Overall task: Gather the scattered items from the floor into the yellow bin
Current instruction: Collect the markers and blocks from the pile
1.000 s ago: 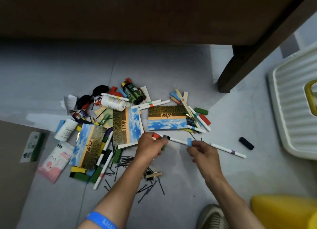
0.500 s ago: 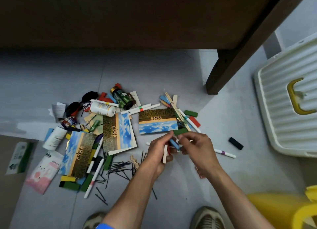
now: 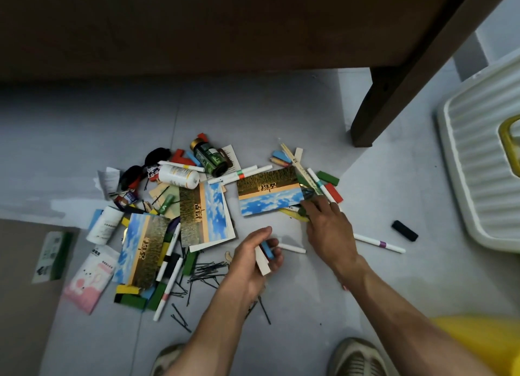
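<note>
Scattered items litter the floor mid-frame; yellow bin sits lower right. Left hand grips small sticks; right hand reaches, fingers curled, grip unclear.

Yellow bin blurred, cut off at the bottom-right corner

Bin at near right, item pile left of table leg, tray possibly far right.

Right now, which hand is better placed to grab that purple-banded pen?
The right hand: the pen lies just beside it, and it holds nothing visible. The left hand already grips small blocks.
</note>
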Motion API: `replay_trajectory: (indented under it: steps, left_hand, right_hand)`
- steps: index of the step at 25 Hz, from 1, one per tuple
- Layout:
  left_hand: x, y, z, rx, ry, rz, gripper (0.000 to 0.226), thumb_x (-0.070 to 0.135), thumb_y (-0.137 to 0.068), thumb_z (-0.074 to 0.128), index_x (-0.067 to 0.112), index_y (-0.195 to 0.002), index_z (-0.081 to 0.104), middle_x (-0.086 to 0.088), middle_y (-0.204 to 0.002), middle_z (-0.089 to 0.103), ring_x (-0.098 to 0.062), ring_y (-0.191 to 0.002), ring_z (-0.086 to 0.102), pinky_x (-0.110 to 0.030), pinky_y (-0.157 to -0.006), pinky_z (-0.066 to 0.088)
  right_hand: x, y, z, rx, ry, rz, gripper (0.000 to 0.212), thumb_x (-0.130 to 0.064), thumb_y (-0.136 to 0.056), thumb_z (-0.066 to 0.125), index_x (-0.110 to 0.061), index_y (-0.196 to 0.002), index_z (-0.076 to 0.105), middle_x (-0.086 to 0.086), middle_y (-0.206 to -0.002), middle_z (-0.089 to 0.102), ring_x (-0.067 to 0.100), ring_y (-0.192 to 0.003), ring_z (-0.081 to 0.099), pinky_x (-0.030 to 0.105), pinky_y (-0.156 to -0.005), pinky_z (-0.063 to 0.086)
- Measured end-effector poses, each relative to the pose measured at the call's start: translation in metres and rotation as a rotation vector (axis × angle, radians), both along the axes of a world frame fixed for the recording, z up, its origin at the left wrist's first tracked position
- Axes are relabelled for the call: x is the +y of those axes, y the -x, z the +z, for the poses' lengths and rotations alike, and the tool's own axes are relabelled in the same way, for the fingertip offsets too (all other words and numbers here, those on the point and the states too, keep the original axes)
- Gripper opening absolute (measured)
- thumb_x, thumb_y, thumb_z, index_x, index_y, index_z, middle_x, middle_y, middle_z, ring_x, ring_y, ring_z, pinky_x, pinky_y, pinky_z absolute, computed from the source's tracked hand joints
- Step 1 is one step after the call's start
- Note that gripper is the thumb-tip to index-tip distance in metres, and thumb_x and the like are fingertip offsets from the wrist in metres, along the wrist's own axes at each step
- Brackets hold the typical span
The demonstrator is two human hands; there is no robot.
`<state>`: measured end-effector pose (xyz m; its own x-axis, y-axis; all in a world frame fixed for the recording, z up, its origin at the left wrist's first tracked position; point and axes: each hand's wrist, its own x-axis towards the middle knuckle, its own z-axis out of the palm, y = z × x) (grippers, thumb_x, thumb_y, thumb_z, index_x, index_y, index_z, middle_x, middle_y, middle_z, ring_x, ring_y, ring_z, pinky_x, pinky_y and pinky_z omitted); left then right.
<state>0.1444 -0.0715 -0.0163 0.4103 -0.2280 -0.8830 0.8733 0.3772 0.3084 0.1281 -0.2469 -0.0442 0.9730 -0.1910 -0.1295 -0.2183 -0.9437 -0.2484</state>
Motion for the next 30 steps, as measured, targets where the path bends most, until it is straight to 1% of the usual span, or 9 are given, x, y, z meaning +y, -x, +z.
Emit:
replay_trajectory:
  steps: [5,8,11,16,19,21,26,28,30]
  left_hand:
    - [-0.010,0.001,0.003,-0.009,-0.004,0.000,0.033,0.016,-0.082,0.072,0.007,-0.113,0.062,-0.013,-0.082,0.070,-0.021,-0.061,0.065,-0.028,-0.050,0.051]
    - [-0.016,-0.007,0.005,-0.078,0.025,-0.011,0.037,0.031,-0.083,0.072,0.009,-0.112,0.064,-0.011,-0.083,0.068,-0.021,-0.065,0.065,-0.028,-0.053,0.052]
    - [-0.020,-0.013,0.011,-0.180,0.072,-0.068,0.034,0.041,-0.079,0.074,0.017,-0.103,0.070,-0.009,-0.087,0.071,-0.020,-0.075,0.070,-0.030,-0.060,0.052]
    - [-0.011,-0.023,0.012,-0.189,-0.120,0.036,0.012,0.008,-0.084,0.066,0.018,-0.090,0.068,-0.005,-0.073,0.063,-0.014,-0.059,0.056,-0.019,-0.039,0.032]
    - [0.006,-0.028,0.015,-0.166,-0.105,0.088,0.017,0.008,-0.078,0.070,0.018,-0.091,0.066,-0.003,-0.066,0.058,-0.013,-0.051,0.053,-0.018,-0.038,0.030]
    - [0.015,-0.030,0.019,-0.189,-0.063,0.096,0.025,0.013,-0.068,0.075,0.019,-0.091,0.066,-0.003,-0.065,0.058,-0.014,-0.051,0.053,-0.018,-0.039,0.031]
    - [0.017,-0.039,0.027,-0.259,0.016,0.115,0.022,0.014,-0.062,0.076,0.022,-0.083,0.072,-0.001,-0.060,0.055,-0.013,-0.050,0.052,-0.022,-0.042,0.041]
    - [0.012,-0.043,0.032,-0.296,0.054,0.125,0.021,0.012,-0.065,0.074,0.021,-0.083,0.072,0.000,-0.058,0.053,-0.012,-0.050,0.052,-0.023,-0.044,0.044]
    - [0.007,-0.045,0.038,-0.328,0.090,0.135,0.022,0.010,-0.068,0.071,0.020,-0.088,0.070,0.001,-0.059,0.055,-0.011,-0.051,0.053,-0.022,-0.044,0.044]
  right_hand:
    - [-0.006,-0.018,0.007,-0.004,-0.009,-0.052,0.031,-0.024,-0.094,0.058,-0.014,-0.123,0.060,0.010,-0.126,0.055,0.031,-0.108,0.055,0.041,-0.082,0.052]
    - [0.005,-0.005,0.027,-0.172,-0.440,-0.153,0.011,-0.026,-0.092,0.064,-0.021,-0.100,0.069,-0.002,-0.101,0.068,0.015,-0.089,0.063,0.023,-0.072,0.051]
    - [0.028,0.010,0.049,0.007,-0.867,-0.056,0.013,-0.031,-0.093,0.058,-0.033,-0.098,0.070,-0.018,-0.082,0.070,0.001,-0.074,0.067,0.012,-0.063,0.049]
    - [0.029,-0.020,0.040,-0.239,-0.466,-0.135,0.020,-0.023,-0.088,0.059,-0.022,-0.107,0.065,-0.002,-0.104,0.070,0.016,-0.091,0.065,0.033,-0.075,0.054]
    - [0.024,-0.042,0.012,0.003,0.050,0.135,0.053,-0.010,-0.085,0.054,-0.021,-0.137,0.047,0.007,-0.146,0.044,0.032,-0.127,0.044,0.046,-0.100,0.043]
    - [0.020,-0.050,0.006,0.030,0.184,0.205,0.044,-0.011,-0.090,0.049,-0.019,-0.133,0.053,0.007,-0.145,0.047,0.034,-0.127,0.043,0.046,-0.100,0.039]
    - [0.010,-0.022,0.029,-0.458,0.072,0.079,0.022,-0.013,-0.093,0.055,-0.014,-0.109,0.069,0.005,-0.108,0.069,0.031,-0.098,0.057,0.039,-0.081,0.041]
    - [0.004,0.004,0.048,-0.429,-0.137,0.058,0.026,-0.019,-0.094,0.047,-0.016,-0.109,0.068,0.002,-0.105,0.069,0.021,-0.094,0.057,0.032,-0.081,0.041]
    - [0.000,0.022,0.062,-0.156,-0.417,0.001,0.026,-0.026,-0.088,0.046,-0.024,-0.102,0.069,-0.010,-0.095,0.069,0.003,-0.084,0.057,0.021,-0.074,0.043]
